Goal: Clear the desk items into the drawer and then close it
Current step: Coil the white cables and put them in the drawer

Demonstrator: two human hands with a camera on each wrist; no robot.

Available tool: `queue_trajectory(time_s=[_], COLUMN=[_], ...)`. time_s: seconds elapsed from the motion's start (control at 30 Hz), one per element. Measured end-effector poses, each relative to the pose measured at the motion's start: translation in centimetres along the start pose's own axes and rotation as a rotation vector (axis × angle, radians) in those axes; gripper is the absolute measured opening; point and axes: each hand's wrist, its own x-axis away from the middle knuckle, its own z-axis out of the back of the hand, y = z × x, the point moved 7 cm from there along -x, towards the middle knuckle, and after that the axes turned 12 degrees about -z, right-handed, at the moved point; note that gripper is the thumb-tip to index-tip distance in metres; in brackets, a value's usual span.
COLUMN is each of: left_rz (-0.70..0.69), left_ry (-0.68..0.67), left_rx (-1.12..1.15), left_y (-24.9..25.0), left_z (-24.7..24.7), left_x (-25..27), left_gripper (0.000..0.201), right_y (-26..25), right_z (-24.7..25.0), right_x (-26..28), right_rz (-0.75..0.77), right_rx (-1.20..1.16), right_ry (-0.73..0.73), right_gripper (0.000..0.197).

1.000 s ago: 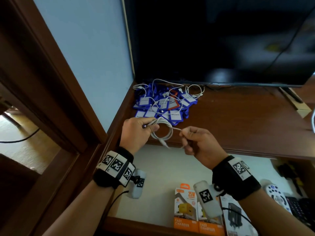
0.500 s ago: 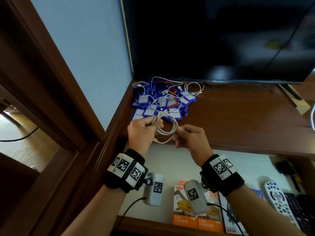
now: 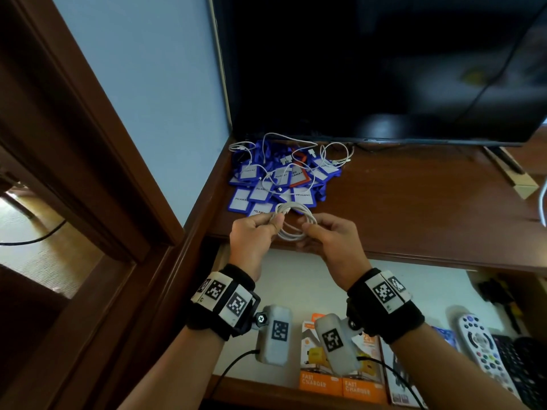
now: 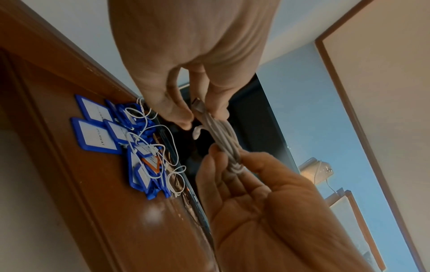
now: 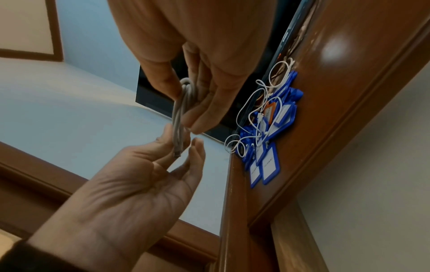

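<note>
A coiled white cable (image 3: 297,229) hangs just above the front edge of the brown desk (image 3: 414,208). My left hand (image 3: 273,224) pinches one side of the coil near its plug (image 4: 197,104). On the other side my right hand (image 3: 310,229) pinches the bundled loops (image 5: 184,99) between thumb and fingers. Behind my hands, a pile of blue badge holders (image 3: 275,187) lies on the desk with thin white cables (image 3: 299,146) tangled over it. Below the desk edge the drawer (image 3: 296,279) stands pulled out, its white bottom showing.
A large dark TV (image 3: 384,69) stands at the back of the desk. Orange charger boxes (image 3: 322,380) and a white remote (image 3: 479,350) lie in the drawer, with dark items at its right. A wooden frame (image 3: 88,143) and a wall close off the left.
My hands have drawn closer together and moved forward over the desk edge. The cable's loose tail, stretched out by my right hand before, is now gathered into the coil.
</note>
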Motion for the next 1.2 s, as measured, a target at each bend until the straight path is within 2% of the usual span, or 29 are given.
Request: queue_trajectory(time_s=[0.17,0.27,0.37,0.57,0.67,0.83,0.93,1.03,1.07,1.13,1.2], left_rz=[-0.007,0.051,0.105,0.127,0.090,0.091,0.151,0.192,0.194,0.162,0.056], left_ry=[-0.051,-0.088,-0.168,-0.295,-0.384,-0.429,-0.388,-0.282,-0.255,-0.232,-0.250], left_rx=[0.105,0.162,0.268,0.319,0.308,0.398,0.323,0.191,0.140,0.028,-0.124], left_y=[0.6,0.0,-0.4,-0.2,0.0,-0.4,-1.2,-2.9,-3.3,-3.8,-3.6], left_z=[-1.0,-1.6,-2.4,-3.1,-3.5,-3.5,-3.0,-1.6,-1.1,-0.5,-0.2], left_x=[0.2,0.5,1.0,1.4,1.4,1.1,1.2,0.8,0.7,0.6,0.5], left_gripper=[0.015,0.018,0.019,0.025,0.019,0.013,0.010,0.006,0.010,0.025,0.027], right_y=[0.6,0.7,1.0,1.4,1.5,1.7,1.6,1.8,2.0,2.5,3.0], right_z=[0.0,0.2,0.4,0.6,0.7,0.6,1.0,1.5,1.7,2.2,2.8], right_x=[0.0,0.0,-0.1,-0.2,-0.3,-0.5,-0.7,-0.7,-0.7,-0.6,-0.6], right_rz=[-0.084,-0.114,-0.145,-0.184,-0.200,-0.263,-0.258,-0.222,-0.216,-0.211,-0.213], right_rx=[-0.034,-0.047,-0.083,-0.127,-0.136,-0.135,-0.058,0.040,0.069,0.129,0.192], right_ry=[-0.057,-0.068,-0.080,-0.076,-0.082,-0.083,-0.070,-0.075,-0.082,-0.090,-0.098], right_gripper=[0.009,0.008,0.008,0.015,0.016,0.018,0.016,0.013,0.013,0.013,0.014])
